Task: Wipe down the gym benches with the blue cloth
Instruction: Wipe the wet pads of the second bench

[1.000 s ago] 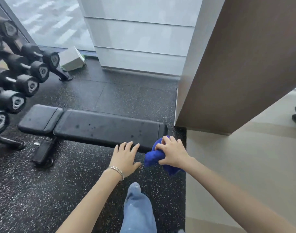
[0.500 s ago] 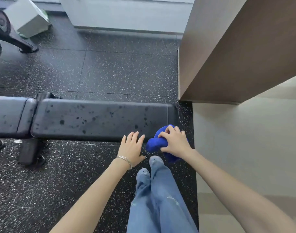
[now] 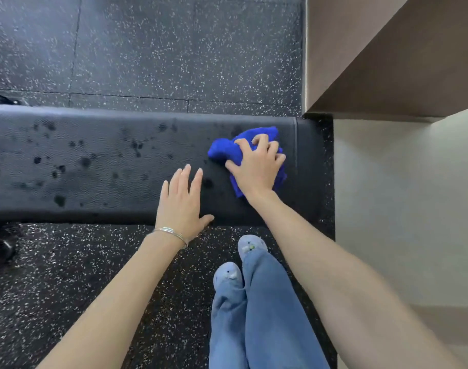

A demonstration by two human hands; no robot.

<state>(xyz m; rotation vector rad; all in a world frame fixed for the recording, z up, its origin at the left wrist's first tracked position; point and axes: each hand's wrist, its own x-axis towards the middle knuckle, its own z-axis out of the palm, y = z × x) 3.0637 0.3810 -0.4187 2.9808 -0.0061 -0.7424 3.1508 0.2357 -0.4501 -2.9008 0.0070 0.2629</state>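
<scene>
Head view:
- The right hand (image 3: 256,166) is gripping the blue cloth (image 3: 222,151). Its fingers are curling over the cloth and pressing it down on the bench (image 3: 94,161), near the right end.
- The left hand (image 3: 181,206) is lying flat with straight fingers at the front edge of the bench. It is holding nothing.
- Dark spots (image 3: 135,145) are sitting all over the bench to the left of the cloth. They are looking wet, though I cannot be sure from up here. Wiping only the right end would be leaving most of them behind.
- The cloth is sitting bunched up in a ball. A ball is touching only a little bit of the bench, so it may be smearing the spots and not lifting them.
- The left hand is lying right in the way of a wipe going left, so the cloth could be bumping into it.
- If the bench is wet, the leaning left hand could be slipping off the edge.
- The wall corner (image 3: 387,62) is standing just beside the right end. A fast swing that way could be knocking the knuckles.
</scene>
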